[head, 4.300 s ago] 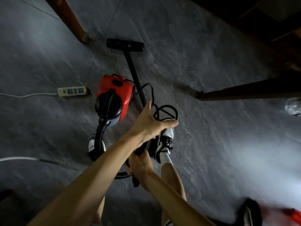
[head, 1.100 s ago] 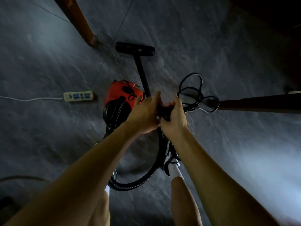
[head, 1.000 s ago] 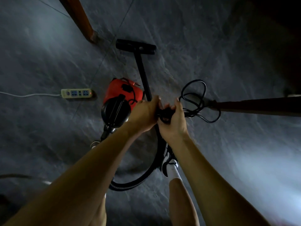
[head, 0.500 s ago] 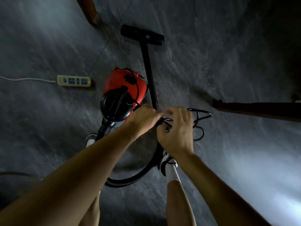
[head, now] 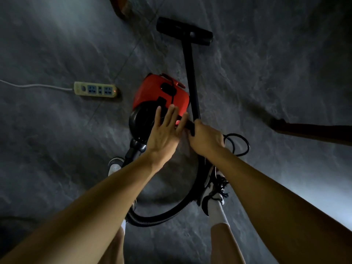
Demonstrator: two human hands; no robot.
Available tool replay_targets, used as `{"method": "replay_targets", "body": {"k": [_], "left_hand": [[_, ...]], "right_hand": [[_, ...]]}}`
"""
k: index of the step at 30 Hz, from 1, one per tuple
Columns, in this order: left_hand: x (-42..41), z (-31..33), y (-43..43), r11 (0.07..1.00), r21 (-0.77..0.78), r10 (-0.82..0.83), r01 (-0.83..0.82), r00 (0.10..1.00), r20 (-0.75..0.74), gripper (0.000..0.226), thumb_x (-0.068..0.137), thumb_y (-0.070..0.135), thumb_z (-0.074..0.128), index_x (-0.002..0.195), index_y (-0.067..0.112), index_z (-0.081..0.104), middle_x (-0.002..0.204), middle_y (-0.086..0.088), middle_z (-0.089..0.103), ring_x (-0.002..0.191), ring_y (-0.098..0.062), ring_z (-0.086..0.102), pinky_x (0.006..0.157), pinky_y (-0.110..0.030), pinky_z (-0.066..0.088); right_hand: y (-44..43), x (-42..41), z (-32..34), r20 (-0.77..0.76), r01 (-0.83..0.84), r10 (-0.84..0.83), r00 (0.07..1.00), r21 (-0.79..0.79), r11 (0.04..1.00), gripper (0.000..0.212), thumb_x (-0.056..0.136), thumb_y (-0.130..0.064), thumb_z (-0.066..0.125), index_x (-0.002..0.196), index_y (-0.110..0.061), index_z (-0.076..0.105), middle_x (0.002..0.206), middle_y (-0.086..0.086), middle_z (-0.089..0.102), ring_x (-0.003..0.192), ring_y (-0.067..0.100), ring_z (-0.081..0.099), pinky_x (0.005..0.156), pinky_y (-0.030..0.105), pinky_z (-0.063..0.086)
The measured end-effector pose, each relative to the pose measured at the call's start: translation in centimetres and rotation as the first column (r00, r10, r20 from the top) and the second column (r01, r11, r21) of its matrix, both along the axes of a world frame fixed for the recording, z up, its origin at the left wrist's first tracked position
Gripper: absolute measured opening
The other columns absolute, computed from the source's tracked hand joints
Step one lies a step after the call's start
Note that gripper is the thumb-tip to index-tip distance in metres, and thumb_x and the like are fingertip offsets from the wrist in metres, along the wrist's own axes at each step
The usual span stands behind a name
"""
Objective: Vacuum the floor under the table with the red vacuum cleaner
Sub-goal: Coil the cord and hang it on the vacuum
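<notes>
A person stands over a red vacuum cleaner point(head: 162, 96) on a dim grey stone floor point(head: 266, 73), seen from a head-worn camera looking down. The right hand point(head: 206, 139) is wrapped around the near end of the black wand point(head: 191, 73), fingers closed on it; exactly where the wand meets the hose is covered by the hand. The left hand point(head: 164, 133) is spread flat with fingers apart, holding nothing, held over the vacuum's black rear end and hiding part of it. The wand runs away from the person to the black floor head point(head: 183, 31), which rests on the floor near a wooden table leg point(head: 122, 6), cut off at the top edge. A ribbed hose point(head: 163, 216) loops from the vacuum around the feet, partly hidden behind both forearms. A black cord point(head: 241, 144) curls out from behind the right wrist; its end cannot be made out. A power strip point(head: 95, 89) lies left of the vacuum, its white cable running out of frame. A dark wooden beam point(head: 314, 130) enters from the right, mostly in shadow.
</notes>
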State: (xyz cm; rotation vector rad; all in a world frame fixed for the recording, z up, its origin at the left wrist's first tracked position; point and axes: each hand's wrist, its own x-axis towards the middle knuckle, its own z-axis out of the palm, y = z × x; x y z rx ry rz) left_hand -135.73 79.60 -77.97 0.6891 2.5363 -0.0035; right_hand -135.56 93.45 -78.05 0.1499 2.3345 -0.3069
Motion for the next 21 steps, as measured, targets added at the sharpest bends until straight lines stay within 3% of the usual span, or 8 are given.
{"method": "replay_targets", "body": {"k": [4, 8, 13, 15, 18, 19, 21], "left_hand": [[2.4, -0.9, -2.6, 0.999, -0.003, -0.046, 0.046, 0.999, -0.028, 0.07, 0.085, 0.015, 0.034, 0.148, 0.006, 0.004, 0.156, -0.02, 0.015, 0.146, -0.031, 0.009, 0.116, -0.053, 0.0], [4.7, -1.7, -3.2, 0.997, -0.022, -0.074, 0.076, 0.995, 0.073, 0.07, 0.093, 0.02, 0.039, 0.147, 0.002, -0.001, 0.157, -0.02, 0.002, 0.146, -0.03, -0.002, 0.116, -0.047, -0.008], [5.3, -2.5, -1.7, 0.992, -0.116, 0.066, -0.047, 0.983, 0.168, 0.072, 0.097, 0.029, 0.037, 0.145, -0.003, -0.006, 0.157, -0.02, -0.001, 0.146, -0.031, -0.002, 0.116, -0.043, -0.007], [5.0, -2.2, -0.8, 0.989, -0.1, 0.128, -0.109, 0.969, 0.213, 0.071, 0.095, 0.029, 0.04, 0.146, -0.004, 0.004, 0.156, -0.023, 0.008, 0.146, -0.034, 0.006, 0.118, -0.045, 0.003], [4.3, -0.9, -0.2, 0.984, 0.094, 0.139, -0.153, 0.98, 0.14, 0.056, 0.085, 0.03, 0.052, 0.132, 0.001, 0.043, 0.132, -0.021, 0.051, 0.125, -0.033, 0.045, 0.105, -0.043, 0.036], [4.1, -0.7, -0.3, 0.978, 0.154, 0.132, -0.143, 0.988, 0.081, 0.055, 0.081, 0.03, 0.055, 0.128, 0.003, 0.047, 0.126, -0.018, 0.056, 0.119, -0.032, 0.051, 0.1, -0.041, 0.041], [3.6, -0.7, -0.9, 0.974, 0.171, 0.143, -0.146, 0.989, 0.031, 0.067, 0.081, 0.031, 0.055, 0.138, 0.0, 0.037, 0.139, -0.021, 0.046, 0.13, -0.035, 0.043, 0.107, -0.045, 0.036]], "right_hand": [[0.7, 0.5, -1.8, -0.035, 0.029, -0.026, 0.999, 0.093, 0.995, 0.029, 0.096, -0.033, 0.047, 0.115, -0.01, 0.052, 0.094, 0.011, 0.067, 0.078, 0.027, 0.064, 0.068, 0.035, 0.054], [1.0, 1.2, -1.9, 0.014, 0.044, -0.047, 0.999, 0.143, 0.989, 0.033, 0.098, -0.031, 0.044, 0.121, -0.009, 0.049, 0.098, 0.012, 0.066, 0.085, 0.028, 0.064, 0.071, 0.033, 0.046], [0.8, 1.9, -2.6, 0.124, 0.046, -0.06, 0.99, 0.116, 0.992, 0.051, 0.1, -0.043, 0.038, 0.14, -0.011, 0.035, 0.118, 0.015, 0.063, 0.103, 0.031, 0.062, 0.081, 0.036, 0.047], [1.3, 2.2, -3.0, 0.182, 0.02, -0.044, 0.982, 0.134, 0.991, 0.058, 0.099, -0.048, 0.038, 0.144, -0.012, 0.031, 0.125, 0.016, 0.059, 0.108, 0.032, 0.059, 0.085, 0.038, 0.048], [1.8, 2.4, -3.3, 0.204, -0.066, 0.027, 0.979, 0.185, 0.981, 0.061, 0.098, -0.053, 0.037, 0.145, -0.013, 0.031, 0.128, 0.016, 0.058, 0.11, 0.031, 0.059, 0.086, 0.038, 0.049], [1.6, 2.3, -3.2, 0.176, -0.075, 0.041, 0.983, 0.186, 0.98, 0.058, 0.099, -0.051, 0.037, 0.142, -0.013, 0.034, 0.123, 0.015, 0.061, 0.106, 0.03, 0.061, 0.082, 0.037, 0.049], [0.7, 2.1, -2.9, 0.083, -0.032, 0.02, 0.996, 0.137, 0.99, 0.047, 0.1, -0.047, 0.036, 0.134, -0.014, 0.04, 0.108, 0.013, 0.067, 0.093, 0.029, 0.064, 0.074, 0.035, 0.049]]}}
